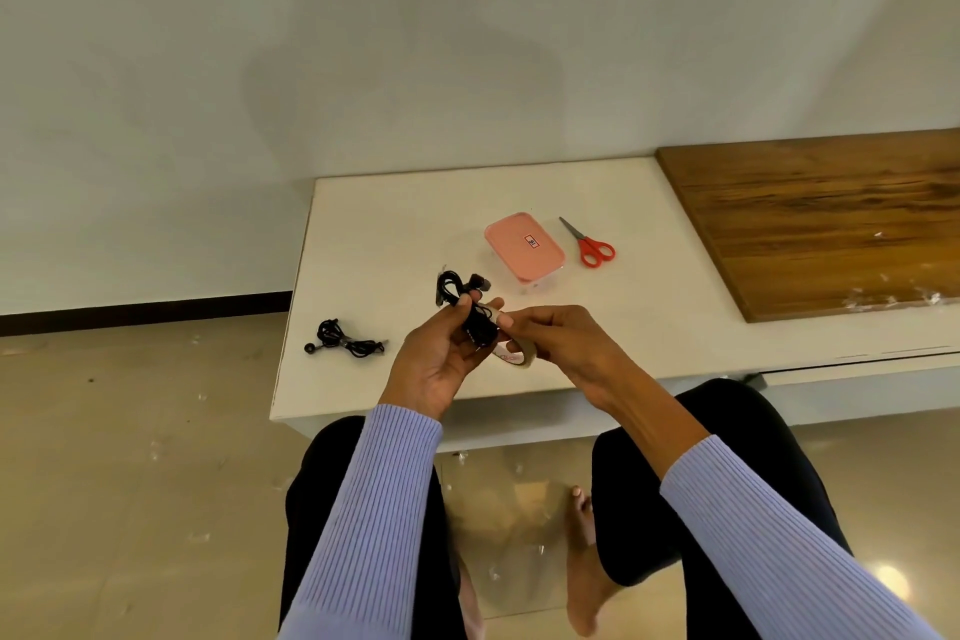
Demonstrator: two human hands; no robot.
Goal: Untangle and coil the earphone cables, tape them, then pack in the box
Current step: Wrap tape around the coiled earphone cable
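Note:
My left hand [441, 359] grips a coiled black earphone cable [462, 301] above the front of the white table [395, 218], its earbuds sticking up past my fingers. My right hand [556, 333] holds a roll of beige tape [522, 353] right against the coil, fingertips touching the cable. A second black earphone [343, 339], bundled, lies on the table near its left edge. The box [523, 247], clear with a pink lid on, stands behind my hands.
Red-handled scissors [589, 242] lie just right of the box. A brown wooden board [821, 218] covers the table's right part. The table's left edge drops to a tiled floor with small scraps. My knees sit under the front edge.

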